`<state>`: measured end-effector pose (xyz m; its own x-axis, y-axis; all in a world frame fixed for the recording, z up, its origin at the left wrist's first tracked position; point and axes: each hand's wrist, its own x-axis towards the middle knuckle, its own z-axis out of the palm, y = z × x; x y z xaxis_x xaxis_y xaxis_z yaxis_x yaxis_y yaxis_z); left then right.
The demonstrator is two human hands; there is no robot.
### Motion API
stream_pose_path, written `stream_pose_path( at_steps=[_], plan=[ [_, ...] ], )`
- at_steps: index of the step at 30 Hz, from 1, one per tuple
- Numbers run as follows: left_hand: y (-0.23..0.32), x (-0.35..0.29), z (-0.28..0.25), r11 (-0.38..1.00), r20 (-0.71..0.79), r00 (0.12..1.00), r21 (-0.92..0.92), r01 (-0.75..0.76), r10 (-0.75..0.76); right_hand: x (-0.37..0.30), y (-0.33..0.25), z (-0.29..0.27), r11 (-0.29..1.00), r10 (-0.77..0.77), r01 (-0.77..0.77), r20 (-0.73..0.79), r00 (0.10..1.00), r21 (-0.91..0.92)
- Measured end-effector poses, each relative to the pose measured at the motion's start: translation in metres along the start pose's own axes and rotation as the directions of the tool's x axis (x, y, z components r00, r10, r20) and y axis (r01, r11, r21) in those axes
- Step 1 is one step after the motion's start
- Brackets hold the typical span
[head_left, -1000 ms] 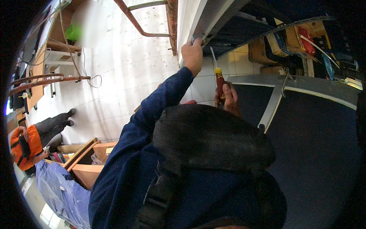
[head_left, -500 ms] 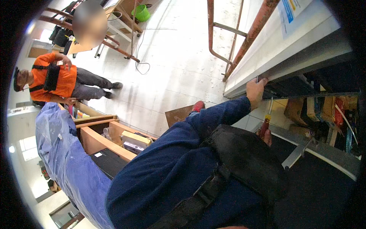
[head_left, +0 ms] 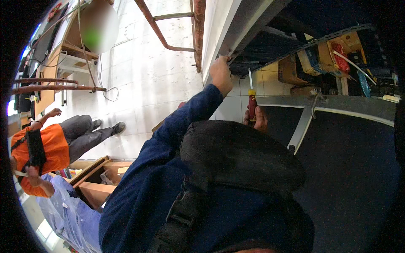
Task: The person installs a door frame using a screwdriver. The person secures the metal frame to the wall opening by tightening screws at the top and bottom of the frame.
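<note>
In the head view, the camera has swung back since half a second ago, so both hands sit nearer the middle. The co-worker in an orange shirt (head_left: 46, 147) now has feet wider apart and an arm reaching outward. The left grip (head_left: 221, 76) is still at the edge of the grey metal frame (head_left: 242, 40), fingertips touching it; whether it pinches anything there cannot be told. The right grip (head_left: 260, 120) remains closed around the red handle of the screwdriver (head_left: 252, 102), whose shaft points up the picture, away from the fingers. The tool lies right of the left grip, apart from it.
</note>
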<state>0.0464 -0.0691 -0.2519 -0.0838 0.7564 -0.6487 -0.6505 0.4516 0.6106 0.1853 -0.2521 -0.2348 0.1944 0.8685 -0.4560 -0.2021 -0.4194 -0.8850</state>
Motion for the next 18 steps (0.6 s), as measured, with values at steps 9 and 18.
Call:
stream_pose_path(
  at_steps=[9,18],
  plan=[
    [0.009,-0.015,0.011,0.995,0.028,0.996,-0.049,-0.088,0.09,-0.011,-0.003,-0.001,0.996,-0.067,0.066,-0.01,0.998,-0.057],
    [0.007,-0.015,0.008,0.988,-0.001,1.0,-0.152,0.019,-0.02,-0.007,0.005,-0.007,0.999,-0.002,0.001,0.021,1.0,0.046]
  ],
)
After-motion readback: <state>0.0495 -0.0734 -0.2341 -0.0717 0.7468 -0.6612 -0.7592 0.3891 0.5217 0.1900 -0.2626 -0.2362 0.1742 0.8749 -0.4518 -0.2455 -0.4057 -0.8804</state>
